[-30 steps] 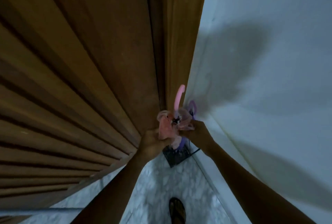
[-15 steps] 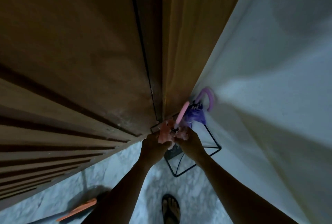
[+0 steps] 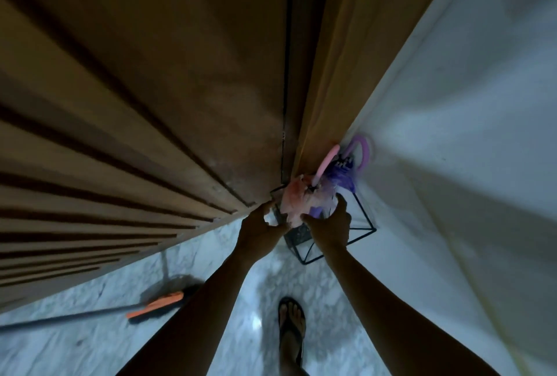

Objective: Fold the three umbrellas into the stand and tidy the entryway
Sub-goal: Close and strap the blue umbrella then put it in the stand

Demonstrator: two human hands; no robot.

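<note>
The pink umbrella (image 3: 294, 205) stands in the wire stand (image 3: 365, 218) in the far corner, just beside the purple umbrella (image 3: 342, 175). My right hand (image 3: 330, 224) is curled round its bunched canopy; my left hand (image 3: 260, 229) curls at the cloth's near-left edge, but I cannot tell if it grips. I judge it light, with limp, slippery cloth over thin ribs, so I'd gather the folds gently and steer by the stiff handle (image 3: 325, 166).

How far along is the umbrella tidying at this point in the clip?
Done: purple umbrella stands in the wire stand. In hand: pink umbrella, right hand gripping its canopy, left hand at its edge. Left: a third umbrella, not in view, and the broom lying on the floor.
</note>
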